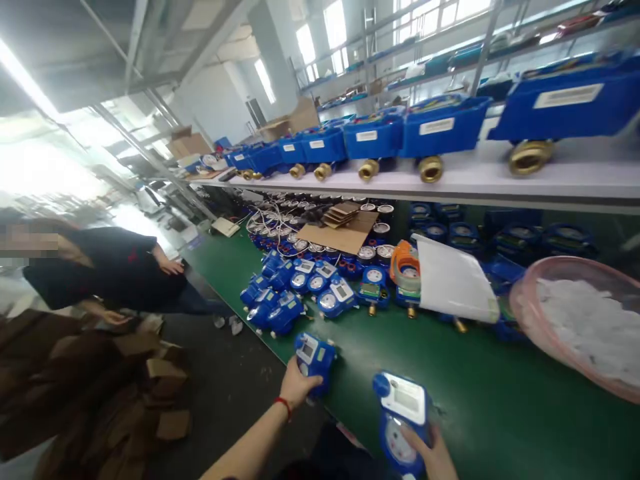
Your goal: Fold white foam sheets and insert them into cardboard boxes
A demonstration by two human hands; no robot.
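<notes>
in this moment you hold one meter in each hand, with the display faces turned up. your left hand [296,387] is closed around the side of a blue meter [323,367] at 11 o'clock, near the table edge. your right hand [436,459] is clamped on the second meter [403,437] at 1 o'clock, thumb over its round dial; the fingers below are hidden, and i cannot tell if this meter touches the green table [480,387]. as i judge, any shift of them calls for a firm hold and level wrists. at 11 o'clock, beyond the left meter, a crowded group of blue meters [285,312] limits the space. at 1 o'clock a white sheet [456,280] leans over other units, and at 2 o'clock sits a pink basket [531,320]. the shelf [450,185] crosses at 12 o'clock; another person [117,263] is at 10 o'clock.
</notes>
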